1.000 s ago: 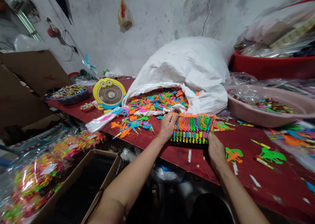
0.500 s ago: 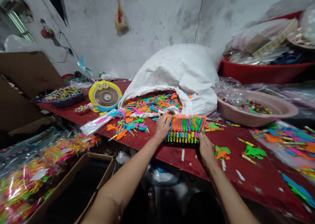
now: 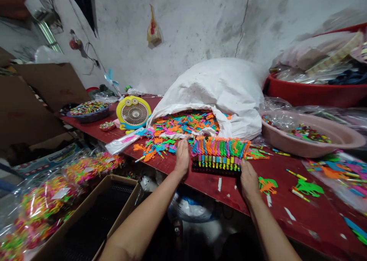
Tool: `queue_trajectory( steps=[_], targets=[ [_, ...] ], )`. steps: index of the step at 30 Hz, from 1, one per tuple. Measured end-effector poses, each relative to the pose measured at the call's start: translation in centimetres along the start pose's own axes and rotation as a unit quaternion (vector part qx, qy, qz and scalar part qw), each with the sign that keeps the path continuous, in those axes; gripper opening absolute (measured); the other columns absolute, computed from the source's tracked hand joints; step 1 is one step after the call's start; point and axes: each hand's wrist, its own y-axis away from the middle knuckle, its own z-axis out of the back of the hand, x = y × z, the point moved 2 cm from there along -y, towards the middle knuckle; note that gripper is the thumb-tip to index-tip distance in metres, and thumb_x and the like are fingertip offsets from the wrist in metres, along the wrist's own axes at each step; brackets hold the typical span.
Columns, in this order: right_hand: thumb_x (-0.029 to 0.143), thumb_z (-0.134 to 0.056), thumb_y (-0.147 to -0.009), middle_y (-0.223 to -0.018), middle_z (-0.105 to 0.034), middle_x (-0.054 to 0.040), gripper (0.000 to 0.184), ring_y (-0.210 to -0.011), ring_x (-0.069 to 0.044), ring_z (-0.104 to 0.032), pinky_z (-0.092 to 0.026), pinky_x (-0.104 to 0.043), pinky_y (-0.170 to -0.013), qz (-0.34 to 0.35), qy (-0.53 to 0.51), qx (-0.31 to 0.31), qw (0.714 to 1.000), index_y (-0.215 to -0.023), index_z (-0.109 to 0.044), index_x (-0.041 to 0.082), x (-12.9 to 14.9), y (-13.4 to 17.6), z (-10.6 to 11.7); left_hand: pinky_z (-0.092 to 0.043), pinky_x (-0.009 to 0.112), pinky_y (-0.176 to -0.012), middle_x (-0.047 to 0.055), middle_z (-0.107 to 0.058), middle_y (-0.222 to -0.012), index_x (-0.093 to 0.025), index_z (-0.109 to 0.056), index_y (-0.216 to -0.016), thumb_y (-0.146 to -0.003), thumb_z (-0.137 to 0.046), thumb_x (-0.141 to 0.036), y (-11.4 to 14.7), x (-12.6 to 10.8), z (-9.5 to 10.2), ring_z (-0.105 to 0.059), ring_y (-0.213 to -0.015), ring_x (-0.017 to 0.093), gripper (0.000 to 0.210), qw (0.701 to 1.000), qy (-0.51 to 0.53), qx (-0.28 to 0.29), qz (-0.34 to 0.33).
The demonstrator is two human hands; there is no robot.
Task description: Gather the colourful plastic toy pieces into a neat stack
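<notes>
so the long black rack [image 3: 215,170] crammed with neon plastic pieces [image 3: 220,149] is sitting just right of centre frame, between the open, straight-fingered left hand [image 3: 182,156] and the right hand [image 3: 249,177] (can't tell if that one's gripping), forearms [image 3: 150,211] angling up from the bottom, rack running left-right, pieces standing upright

Dim workroom, blotchy grey-white wall [image 3: 195,24] behind long red table [image 3: 312,217]
Thin dark crack [image 3: 242,24] runs down wall right of centre; small yellowish bag [image 3: 154,33] hangs left of it; dark strip [image 3: 83,8] and cord [image 3: 96,63] farther left, plus bright slatted strip [image 3: 48,37], too blurred to identify; table worn, pale marks [image 3: 289,214] near front edge; pale floor [image 3: 197,230] partly visible underneath, shadowed; light cool, uneven
</notes>
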Motion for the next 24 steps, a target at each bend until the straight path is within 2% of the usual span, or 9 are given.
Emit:
queue_trajectory(
  steps=[3, 6, 8, 10, 13, 15, 17, 21, 24],
  targets=[
    [0.065, -0.045, -0.086, -0.077, -0.056, 0.0009, 0.048, -0.077, -0.017, -0.047, -0.036, -0.03, -0.074, 0.005, 0.04, -0.014, 0.999, -0.084, -0.058, 0.019, 0.2, 0.1, 0.1, -0.031, 0.036, -0.114, 0.011, -0.056, -0.135, -0.018, -0.057, -0.13, -0.099, -0.033, -0.052, 1.8, 1.4, -0.3, -0.048, -0.129, 0.02, 0.052, 0.998, 0.003, 0.001, 0.064],
    [0.065, -0.047, -0.084, -0.077, -0.056, 0.0008, 0.047, -0.077, -0.018, -0.048, -0.036, -0.03, -0.074, -0.009, 0.064, -0.069, 0.995, -0.087, -0.057, 0.019, -0.1, 0.0, 0.3, -0.027, 0.036, -0.117, 0.01, -0.049, -0.145, -0.019, -0.051, -0.137, -0.097, -0.036, -0.055, 2.8, 1.8, -1.1, -0.041, -0.137, 0.021, 0.055, 0.995, 0.023, 0.02, 0.099],
    [0.062, -0.049, -0.084, -0.085, -0.059, -0.0017, 0.047, -0.081, -0.019, -0.051, -0.038, -0.031, -0.077, -0.011, 0.058, -0.113, 0.992, -0.097, -0.058, 0.018, -0.3, -0.1, 0.5, -0.026, 0.036, -0.118, 0.01, -0.045, -0.149, -0.019, -0.048, -0.139, -0.096, -0.037, -0.057, 2.9, 1.7, -1.5, -0.039, -0.139, 0.021, 0.058, 0.992, 0.039, 0.024, 0.114],
    [0.058, -0.05, -0.086, -0.096, -0.062, -0.0051, 0.051, -0.086, -0.02, -0.054, -0.04, -0.033, -0.082, 0.001, 0.04, -0.136, 0.99, -0.115, -0.057, 0.016, -0.2, -0.1, 0.6, -0.028, 0.037, -0.117, 0.012, -0.043, -0.15, -0.019, -0.043, -0.142, -0.094, -0.041, -0.06, 2.8, 1.6, -1.9, -0.039, -0.139, 0.023, 0.064, 0.99, 0.044, 0.027, 0.133],
    [0.052, -0.046, -0.09, -0.12, -0.062, -0.0098, 0.058, -0.106, -0.023, -0.056, -0.038, -0.038, -0.095, 0.038, 0.033, -0.106, 0.993, -0.138, -0.049, 0.02, 0.4, 0.0, 0.4, -0.031, 0.039, -0.115, 0.013, -0.041, -0.151, -0.021, -0.031, -0.149, -0.084, -0.059, -0.061, 2.6, 1.9, -2.6, -0.039, -0.14, 0.026, 0.081, 0.988, 0.042, 0.037, 0.146],
    [0.051, -0.043, -0.091, -0.132, -0.059, -0.01, 0.057, -0.117, -0.025, -0.053, -0.036, -0.04, -0.102, 0.041, 0.048, -0.07, 0.996, -0.14, -0.051, 0.023, 0.5, 0.1, 0.3, -0.032, 0.04, -0.115, 0.014, -0.041, -0.151, -0.02, -0.027, -0.151, -0.076, -0.071, -0.058, 2.5, 2.2, -3.0, -0.04, -0.138, 0.028, 0.094, 0.988, 0.034, 0.044, 0.141],
    [0.053, -0.043, -0.091, -0.135, -0.059, -0.0098, 0.057, -0.12, -0.027, -0.053, -0.035, -0.042, -0.104, 0.024, 0.062, -0.054, 0.996, -0.139, -0.054, 0.024, 0.5, 0.3, 0.3, -0.032, 0.042, -0.115, 0.015, -0.042, -0.15, -0.019, -0.027, -0.151, -0.071, -0.077, -0.053, 2.5, 2.5, -3.3, -0.041, -0.138, 0.03, 0.1, 0.99, 0.022, 0.047, 0.13],
    [0.055, -0.043, -0.09, -0.133, -0.062, -0.0096, 0.059, -0.119, -0.028, -0.056, -0.037, -0.046, -0.105, 0.014, 0.086, -0.05, 0.995, -0.139, -0.054, 0.025, 0.5, 0.5, 0.5, -0.03, 0.043, -0.116, 0.016, -0.042, -0.149, -0.018, -0.036, -0.146, -0.067, -0.081, -0.047, 2.0, 2.8, -3.3, -0.039, -0.138, 0.031, 0.096, 0.993, 0.008, 0.059, 0.104],
    [0.056, -0.045, -0.089, -0.133, -0.062, -0.0104, 0.061, -0.122, -0.029, -0.055, -0.038, -0.047, -0.105, 0.015, 0.073, -0.045, 0.996, -0.138, -0.056, 0.023, 0.8, 0.6, 0.5, -0.033, 0.044, -0.114, 0.014, -0.048, -0.144, -0.019, -0.042, -0.142, -0.069, -0.081, -0.044, 1.6, 2.8, -3.1, -0.044, -0.135, 0.029, 0.086, 0.992, 0.025, 0.086, 0.092]
  ],
)
